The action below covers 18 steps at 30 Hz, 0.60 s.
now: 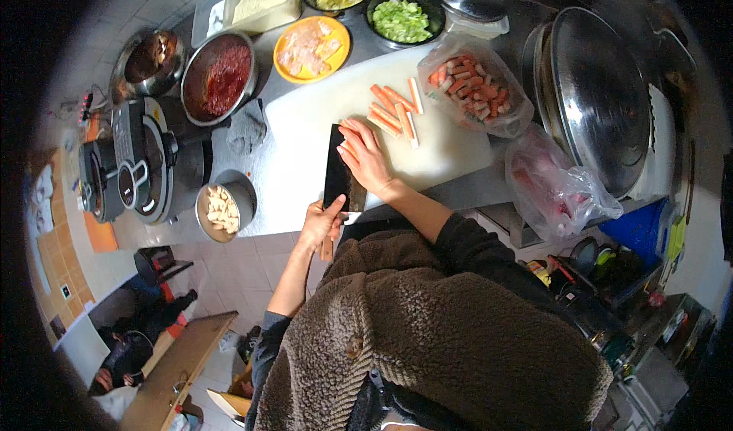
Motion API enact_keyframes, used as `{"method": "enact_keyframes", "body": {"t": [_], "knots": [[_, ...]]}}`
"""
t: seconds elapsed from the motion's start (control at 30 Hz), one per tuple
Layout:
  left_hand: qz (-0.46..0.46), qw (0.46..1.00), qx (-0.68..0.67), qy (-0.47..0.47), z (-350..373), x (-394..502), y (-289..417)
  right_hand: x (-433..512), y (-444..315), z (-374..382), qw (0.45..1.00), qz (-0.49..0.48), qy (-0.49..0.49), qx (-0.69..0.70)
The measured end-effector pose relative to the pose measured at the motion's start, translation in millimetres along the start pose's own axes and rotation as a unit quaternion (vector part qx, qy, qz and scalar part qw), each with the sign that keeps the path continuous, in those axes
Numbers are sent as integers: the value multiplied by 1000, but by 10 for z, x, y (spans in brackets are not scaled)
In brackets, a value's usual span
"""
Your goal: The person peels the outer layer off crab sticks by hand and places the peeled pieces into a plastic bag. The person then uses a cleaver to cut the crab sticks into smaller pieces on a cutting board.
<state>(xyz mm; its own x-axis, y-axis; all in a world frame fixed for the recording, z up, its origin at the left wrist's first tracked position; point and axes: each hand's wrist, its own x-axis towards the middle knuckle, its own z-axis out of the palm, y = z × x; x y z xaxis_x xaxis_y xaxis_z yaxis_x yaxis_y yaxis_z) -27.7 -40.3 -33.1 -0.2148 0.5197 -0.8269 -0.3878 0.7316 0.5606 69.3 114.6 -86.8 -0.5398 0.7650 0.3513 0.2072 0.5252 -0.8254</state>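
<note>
My left hand (320,220) is closed around a cleaver with a dark blade (339,170) and a wooden handle, its thumb on the blade's base. The blade lies over a white cutting board (298,119). My right hand (366,159) rests beside the blade, fingertips on an orange-and-white piece, apparently a crab stick, mostly hidden beneath them. Several crab sticks (395,110) lie loose on the board just beyond my right hand. At the board's far right corner sits a clear plastic bag of crab sticks (472,87).
Behind the board stand an orange plate of raw meat (312,49) and a black bowl of chopped greens (400,21). Leftward are a bowl of red paste (220,81), a pot of pale pieces (222,210) and cookers (146,162). A large lidded pan (601,102) stands right. A person (129,351) is lower left.
</note>
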Motion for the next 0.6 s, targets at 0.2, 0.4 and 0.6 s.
{"method": "enact_keyframes", "body": {"t": [0.2, 0.4, 0.6], "knots": [[65, 994, 49, -69, 254, -368, 550, 274, -345, -618, 993, -30, 111, -23], [120, 974, 120, -151, 840, -474, 1206, 715, -145, -1492, 948, 67, 298, -88], [142, 976, 130, -99, 612, -555, 1225, 730, 381, -2008, 936, 75, 295, -175]]}}
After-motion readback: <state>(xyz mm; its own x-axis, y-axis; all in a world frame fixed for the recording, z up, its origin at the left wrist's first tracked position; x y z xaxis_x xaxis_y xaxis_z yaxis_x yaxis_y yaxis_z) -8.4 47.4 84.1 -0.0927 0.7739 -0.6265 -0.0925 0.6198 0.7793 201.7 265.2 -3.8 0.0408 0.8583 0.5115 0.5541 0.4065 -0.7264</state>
